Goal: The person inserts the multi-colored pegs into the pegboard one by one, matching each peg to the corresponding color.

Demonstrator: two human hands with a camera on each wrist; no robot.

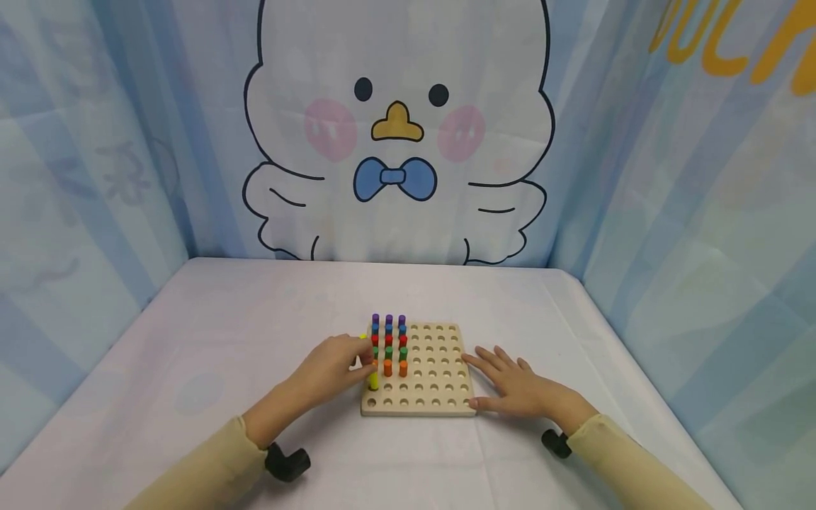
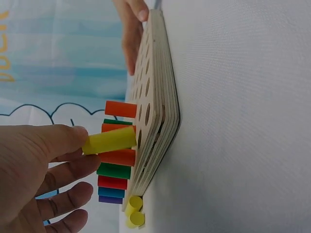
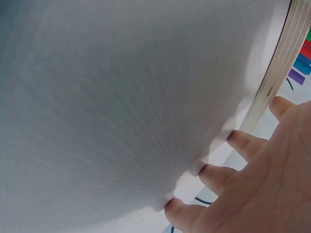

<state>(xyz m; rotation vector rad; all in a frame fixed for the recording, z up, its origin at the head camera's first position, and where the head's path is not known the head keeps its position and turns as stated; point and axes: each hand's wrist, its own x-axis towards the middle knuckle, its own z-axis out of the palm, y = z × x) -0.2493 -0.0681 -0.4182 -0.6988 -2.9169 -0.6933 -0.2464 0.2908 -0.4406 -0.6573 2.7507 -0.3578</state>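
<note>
A square wooden pegboard (image 1: 418, 411) with rows of round holes lies on the table. Thumb and index finger of my left hand (image 1: 336, 366) pinch a yellow peg (image 2: 109, 141), whose lower end meets a hole near the board's front left corner. Purple, blue, red, green and orange pegs (image 1: 387, 368) stand in rows across the left columns behind it. At the board's right edge, my right hand (image 1: 519, 388) lies with fingers spread, thumb and a finger touching that edge. Other right fingertips (image 3: 176, 209) rest on the cloth in the right wrist view.
Two loose yellow pegs (image 2: 134, 208) lie beside the board's left side, mostly hidden behind the left hand in the head view. A pale cloth (image 1: 268, 297) covers the table. Printed curtains (image 1: 395, 227) close off the back and both sides.
</note>
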